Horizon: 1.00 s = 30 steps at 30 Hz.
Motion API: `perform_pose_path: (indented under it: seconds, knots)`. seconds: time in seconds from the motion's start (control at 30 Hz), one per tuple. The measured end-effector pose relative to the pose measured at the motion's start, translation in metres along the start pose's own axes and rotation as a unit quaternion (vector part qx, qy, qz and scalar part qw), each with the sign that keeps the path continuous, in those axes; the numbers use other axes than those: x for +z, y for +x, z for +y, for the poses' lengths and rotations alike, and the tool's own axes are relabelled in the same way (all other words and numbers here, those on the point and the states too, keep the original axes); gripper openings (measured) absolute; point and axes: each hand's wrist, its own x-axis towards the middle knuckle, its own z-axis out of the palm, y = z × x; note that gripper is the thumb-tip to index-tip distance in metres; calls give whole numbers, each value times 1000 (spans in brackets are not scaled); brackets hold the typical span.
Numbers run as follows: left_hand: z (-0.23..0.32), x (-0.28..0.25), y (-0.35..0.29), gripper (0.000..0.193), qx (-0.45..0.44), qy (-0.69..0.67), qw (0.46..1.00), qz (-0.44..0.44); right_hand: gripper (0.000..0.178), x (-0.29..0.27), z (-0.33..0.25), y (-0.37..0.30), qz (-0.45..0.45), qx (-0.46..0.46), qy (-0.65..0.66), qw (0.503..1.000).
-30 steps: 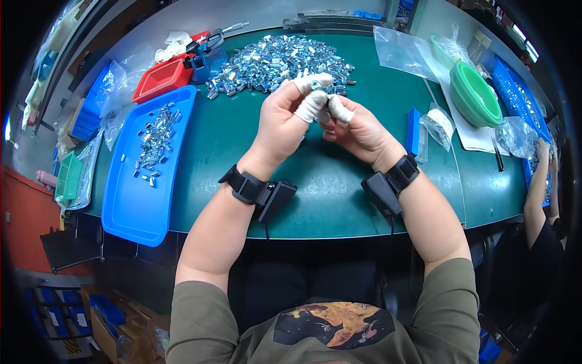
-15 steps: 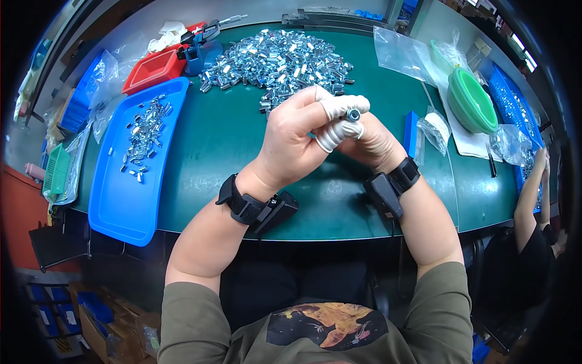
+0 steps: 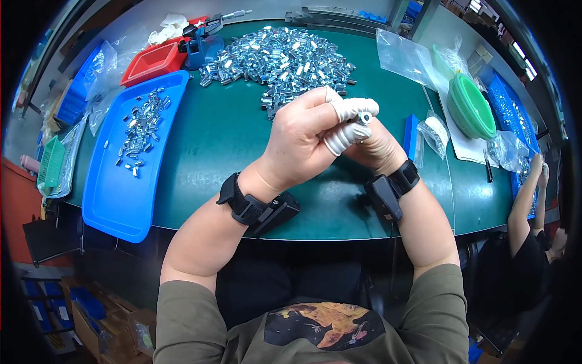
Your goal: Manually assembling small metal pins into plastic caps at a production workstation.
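My left hand [image 3: 298, 138], with white finger cots on its thumb and forefinger, is closed in a pinch on a small metal sleeve [image 3: 365, 118]. The sleeve's round end, with a hole in it, faces up between the fingertips. Close behind, my right hand [image 3: 381, 147] is held against the left one. Its fingers are mostly hidden, so what they grip cannot be seen. Just beyond both hands lies a large heap of shiny metal sleeves [image 3: 291, 57] on the green tabletop [image 3: 212, 164]. More sleeves lie in the blue tray [image 3: 121, 206] on the left.
Behind the tray are a red bin [image 3: 151, 62] and a micrometer [image 3: 230, 16] on a blue stand. To the right are a narrow blue block [image 3: 410, 136], a plastic bag [image 3: 434, 132], green bowls [image 3: 471, 106] and a pen [image 3: 488, 165]. A co-worker's arms [image 3: 526, 197] reach in at far right.
The sleeve and my left fingertips have shifted slightly right, and the sleeve's end now shows as a brighter ring. My right hand stays beside them. The whole view has shifted a little.
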Motion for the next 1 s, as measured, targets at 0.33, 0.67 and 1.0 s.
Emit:
perform_pose_path:
  seconds: [0.33,0.67,1.0]
  knots:
    - [-5,1,0,22,4,6,1000,4,42,-2,6,1,10,12,-10,1000]
    - [-5,3,0,21,1,6,1000,9,38,-3,5,-1,6,9,-9,1000]
    - [-5,2,-1,23,2,-19,1000,-7,37,-1,-5,-2,10,-11,5,1000]
